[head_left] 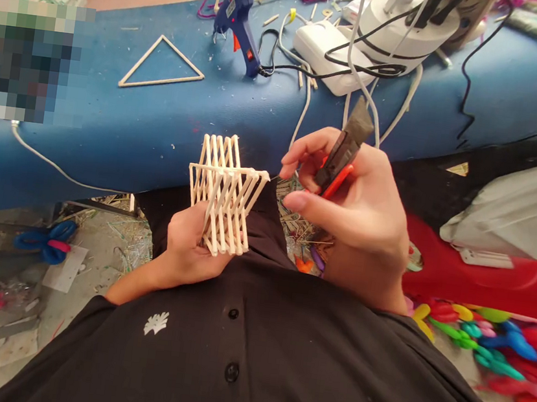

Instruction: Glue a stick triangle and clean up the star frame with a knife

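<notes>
My left hand point(190, 240) is closed around the lower part of a star-shaped lattice point(228, 209) made of several thin pale wooden sticks, held above my lap. Just to its right, my right hand point(361, 199) grips a pair of pliers point(345, 152) with a dark head pointing up and red handles, mostly hidden by the palm. The thumb and index finger of this hand are apart, close to the lattice's right corner. A faint thin strand seems to run from that corner towards the fingertips.
On the blue-covered table point(160, 122) lie a stick triangle point(161, 77), a blue glue gun point(239, 21), a white power strip point(333, 52) with cables and a white round base point(408, 22). Stick scraps litter the floor; coloured balloons point(500, 340) lie at right.
</notes>
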### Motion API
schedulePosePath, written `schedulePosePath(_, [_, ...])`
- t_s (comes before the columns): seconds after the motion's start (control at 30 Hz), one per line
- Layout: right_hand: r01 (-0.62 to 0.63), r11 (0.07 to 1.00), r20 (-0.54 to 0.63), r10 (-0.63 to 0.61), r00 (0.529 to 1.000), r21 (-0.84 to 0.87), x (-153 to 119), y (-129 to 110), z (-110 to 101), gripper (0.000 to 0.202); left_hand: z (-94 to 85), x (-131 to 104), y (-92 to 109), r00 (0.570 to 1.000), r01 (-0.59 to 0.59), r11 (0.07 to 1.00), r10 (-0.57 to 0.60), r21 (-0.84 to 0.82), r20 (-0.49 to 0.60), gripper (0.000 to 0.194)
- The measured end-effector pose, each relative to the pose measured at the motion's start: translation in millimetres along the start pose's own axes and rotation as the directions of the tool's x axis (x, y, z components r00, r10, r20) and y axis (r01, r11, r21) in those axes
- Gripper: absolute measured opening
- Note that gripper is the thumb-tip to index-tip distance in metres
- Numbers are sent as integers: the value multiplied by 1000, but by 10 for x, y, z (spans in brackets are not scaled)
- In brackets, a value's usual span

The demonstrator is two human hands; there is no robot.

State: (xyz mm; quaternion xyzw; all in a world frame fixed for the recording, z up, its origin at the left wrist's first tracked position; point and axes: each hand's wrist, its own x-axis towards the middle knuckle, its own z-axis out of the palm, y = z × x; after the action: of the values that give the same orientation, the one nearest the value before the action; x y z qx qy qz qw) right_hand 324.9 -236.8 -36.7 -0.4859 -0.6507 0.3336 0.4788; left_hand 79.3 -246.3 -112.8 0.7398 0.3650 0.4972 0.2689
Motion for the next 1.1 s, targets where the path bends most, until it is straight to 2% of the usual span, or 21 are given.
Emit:
schedulePosePath(0.17, [-74, 992, -117, 61, 991, -104, -51, -33, 199, 24, -6, -56, -70, 999, -35, 994, 33, 103, 26, 29])
schedulePosePath(0.3, [-42, 986, -154, 18, 988, -158, -31, -9, 223, 16, -17, -42, -129, 996, -80, 980, 74, 180, 39, 26])
schedulePosePath(0.43, [14, 971, -138, -48, 989, -238, -25, -35, 192, 15, -29, -6, -168, 989, -140, 963, 126, 230, 72, 26])
schedulePosePath(0.57, [-17, 960, -74, -4, 997, -278, -5, -42, 167, 16, -39, 6, -197, 978, -202, 940, 177, 275, 113, 20])
schedulePosePath(0.67, [-24, 977, -4, 24, 1000, -210, 27, 12, 150, 15, -26, 7, -214, 972, -231, 916, 201, 327, 122, 14])
schedulePosePath(0.83, [-79, 993, 113, 69, 991, 88, 74, 140, 133, 22, 6, 16, -223, 961, -275, 904, 262, 328, 84, 12])
schedulePosePath(0.9, [-122, 978, 113, 104, 988, 172, 81, 174, 111, 27, 4, 23, -229, 955, -294, 883, 283, 366, 85, 14])
schedulePosePath(0.97, [-140, 977, 32, 137, 990, 160, 79, 208, 59, 29, -3, 31, -243, 942, -330, 847, 327, 416, 81, 16])
schedulePosePath(1.03, [-130, 990, -140, 136, 981, 46, 68, 255, -22, 28, -2, 40, -264, 919, -372, 808, 391, 457, 57, 15])
schedulePosePath(1.1, [-132, 987, -330, 94, 939, -94, 48, 314, -106, 29, 12, 51, -286, 891, -407, 772, 453, 488, 26, 13])
